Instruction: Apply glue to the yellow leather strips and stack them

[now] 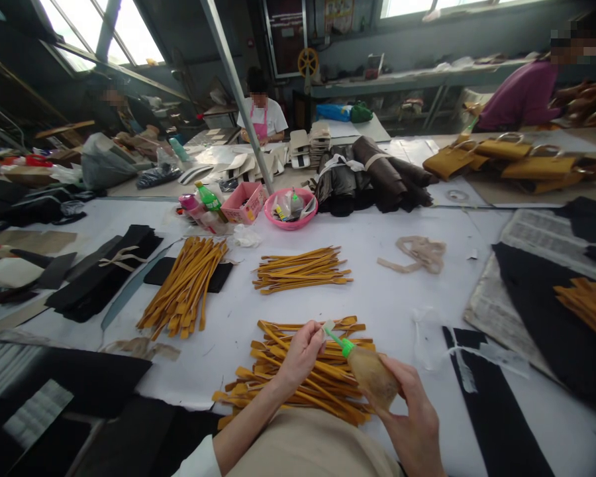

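My right hand (411, 417) is wrapped round a soft glue bottle (372, 374) with a green nozzle that points up and left. My left hand (300, 354) pinches something small and pale at the nozzle's tip; I cannot make out what it is. Both hands hover over a heap of yellow-brown leather strips (308, 377) lying on the white table (392, 298) right in front of me. Two more heaps of the same strips lie farther off, one in the middle (300, 270) and one to the left (186, 285).
Black fabric pieces (99, 275) lie left, black sheets (546, 311) right. A pink bowl (291, 209), pink box (243, 202) and green bottle (209, 197) stand behind. Dark rolls (372, 175), yellow bags (506, 162) and a beige scrap (420, 254) lie farther back. Other people work at far tables.
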A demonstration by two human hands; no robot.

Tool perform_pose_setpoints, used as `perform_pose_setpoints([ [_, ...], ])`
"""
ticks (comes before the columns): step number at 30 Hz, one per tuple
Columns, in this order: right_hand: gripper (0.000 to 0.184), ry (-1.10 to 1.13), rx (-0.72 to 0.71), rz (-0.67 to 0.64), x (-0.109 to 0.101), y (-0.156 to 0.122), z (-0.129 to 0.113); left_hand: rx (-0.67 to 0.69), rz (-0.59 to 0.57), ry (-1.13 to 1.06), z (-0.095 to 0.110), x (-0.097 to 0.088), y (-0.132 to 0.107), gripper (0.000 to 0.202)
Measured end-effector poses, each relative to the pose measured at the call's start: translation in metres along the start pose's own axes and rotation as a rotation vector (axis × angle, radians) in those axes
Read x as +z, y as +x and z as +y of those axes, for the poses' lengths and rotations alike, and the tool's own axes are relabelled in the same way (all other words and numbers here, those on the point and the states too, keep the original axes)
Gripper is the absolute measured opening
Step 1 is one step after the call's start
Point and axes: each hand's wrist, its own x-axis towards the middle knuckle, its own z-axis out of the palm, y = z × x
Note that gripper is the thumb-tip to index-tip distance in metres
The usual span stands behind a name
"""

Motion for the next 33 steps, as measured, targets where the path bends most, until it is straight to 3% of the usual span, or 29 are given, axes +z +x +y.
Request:
perform_pose_setpoints([
  [7, 0.054, 0.079, 0.216, 0.201, 0.008, -0.009, 0.007, -0.009, -0.031, -0.059, 0.003, -0.001, 0.001, 0.027],
  [12, 0.053, 0.160, 0.264, 0.099, 0.012, -0.010, 0.013, -0.054, -0.034, -0.086, 0.004, 0.002, 0.001, 0.027],
  [18, 0.060, 0.245, 0.397, 0.227, 0.020, -0.014, 0.020, -0.060, -0.019, -0.077, 0.004, 0.003, 0.001, 0.023],
  [22, 0.059, 0.280, 0.406, 0.145, 0.023, -0.017, 0.019, -0.045, -0.022, -0.063, 0.001, 0.003, 0.001, 0.020],
  [27, 0.062, 0.292, 0.472, 0.258, 0.026, -0.017, 0.018, -0.048, -0.019, -0.043, -0.003, 0.004, 0.002, 0.017],
  [33, 0.062, 0.314, 0.478, 0.195, 0.030, -0.016, 0.017, -0.025, -0.028, -0.004, -0.002, 0.006, 0.002, 0.017],
])
